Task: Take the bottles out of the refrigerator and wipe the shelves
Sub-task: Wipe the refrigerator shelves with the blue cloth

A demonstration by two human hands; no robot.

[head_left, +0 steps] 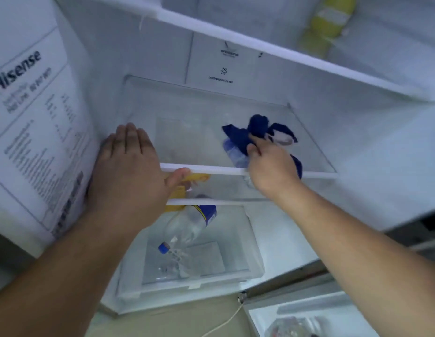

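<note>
Two hands: both reach into the open refrigerator (pixel 309 98), bare forearms coming up from the lower corners.
Left hand (pixel 128 173): laid flat, palm down, fingers (pixel 128 139) straight and together against the left inner wall; the thumb (pixel 178 175) is hooked at the white front trim of the glass shelf (pixel 187 132). It grips nothing.
Label (pixel 29 122): a printed "Hisense" sticker covers the left inner wall, just beside the left hand.
Glass shelf: clear, with white front trim, bare except for the cloth.
Bottle (pixel 187 227): clear plastic, blue cap, blue label, lying on its side below the shelves, over a clear drawer (pixel 236 263).
Yellow item (pixel 187 183): under the glass shelf near the left thumb, too blurred to identify.
Right hand (pixel 270 164): fingers curled and pinched onto a dark blue cloth (pixel 255 132), which lies bunched on the right part of the glass shelf.
Upper compartment: a yellow-green bottle (pixel 328 23) lies above the white divider, blurred.
Room: beige floor (pixel 175 322) below the refrigerator, with a thin white cord (pixel 226 322) across it.
</note>
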